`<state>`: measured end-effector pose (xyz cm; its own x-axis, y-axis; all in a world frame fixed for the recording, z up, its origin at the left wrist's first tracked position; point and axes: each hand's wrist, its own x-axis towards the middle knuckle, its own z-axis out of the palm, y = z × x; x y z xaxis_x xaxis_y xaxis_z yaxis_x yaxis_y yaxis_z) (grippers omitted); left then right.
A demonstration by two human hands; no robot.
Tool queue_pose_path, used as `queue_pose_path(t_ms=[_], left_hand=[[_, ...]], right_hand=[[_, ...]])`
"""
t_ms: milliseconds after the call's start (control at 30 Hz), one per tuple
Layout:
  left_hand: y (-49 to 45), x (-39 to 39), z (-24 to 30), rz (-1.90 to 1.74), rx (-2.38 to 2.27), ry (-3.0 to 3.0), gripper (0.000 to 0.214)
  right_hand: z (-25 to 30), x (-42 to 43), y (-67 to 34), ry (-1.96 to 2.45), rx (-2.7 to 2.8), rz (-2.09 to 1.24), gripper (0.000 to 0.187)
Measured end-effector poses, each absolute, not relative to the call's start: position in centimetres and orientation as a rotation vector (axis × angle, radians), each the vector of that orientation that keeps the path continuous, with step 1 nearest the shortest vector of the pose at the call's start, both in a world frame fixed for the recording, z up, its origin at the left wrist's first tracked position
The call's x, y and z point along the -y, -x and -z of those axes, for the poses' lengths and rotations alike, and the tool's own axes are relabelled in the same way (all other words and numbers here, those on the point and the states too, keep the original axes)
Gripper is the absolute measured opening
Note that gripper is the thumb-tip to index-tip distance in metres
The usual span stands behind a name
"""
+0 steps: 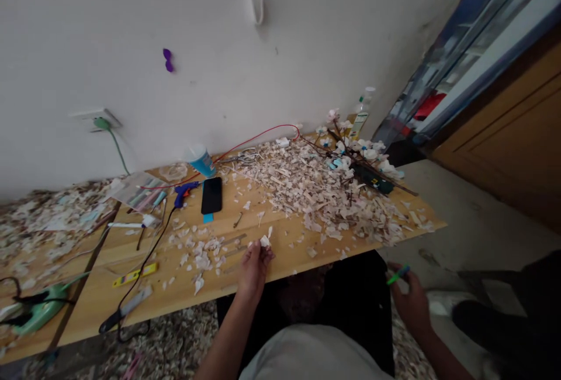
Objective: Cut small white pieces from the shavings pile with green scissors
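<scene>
My left hand (254,266) is closed at the table's front edge, its fingertips pinching a small white flake (265,241). To the right, beyond the table edge and beside my leg, my right hand (411,298) is wrapped round a slim bright green pen-like tool (398,275) with a blue end. Its exact kind is too blurred to tell. Near my left hand lies a loose scatter of pale flakes (202,258). A large heap of similar pale scraps (319,187) spreads over the right half of the wooden table (280,251).
Dark branches with white blossoms (366,152) and a clear bottle (360,118) stand at the back right. Leftward are a black phone (212,195), a blue glue gun (184,192), a blue cup (201,161), a utility knife (125,308) and a green power strip (41,310) with trailing cords.
</scene>
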<state>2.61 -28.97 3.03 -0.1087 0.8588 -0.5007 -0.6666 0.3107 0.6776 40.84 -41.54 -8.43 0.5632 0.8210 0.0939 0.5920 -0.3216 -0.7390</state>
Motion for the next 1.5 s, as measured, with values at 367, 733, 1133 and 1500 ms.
queue_pose_path(t_ms=[367,733,1133,1500], left_hand=[[-3.9,30.2,-2.8,-1.239,-1.141,-0.364,0.039],[-4.1,31.6,-3.4,-1.108,-1.162,-0.803,0.039],[-4.1,31.4,-2.5,-1.111,-1.114,-0.721,0.037],[-4.0,31.2,-2.8,-1.111,-1.165,-0.632,0.044]], right_hand=[[-5.5,33.8,-21.2,1.238,0.693,-1.249,0.043],[-4.5,32.1,-16.8,1.239,0.741,-1.396,0.057],[-3.9,31.2,-17.5,1.289,0.760,-1.375,0.050],[-3.2,31.6,-17.9,1.312,0.814,-1.395,0.046]])
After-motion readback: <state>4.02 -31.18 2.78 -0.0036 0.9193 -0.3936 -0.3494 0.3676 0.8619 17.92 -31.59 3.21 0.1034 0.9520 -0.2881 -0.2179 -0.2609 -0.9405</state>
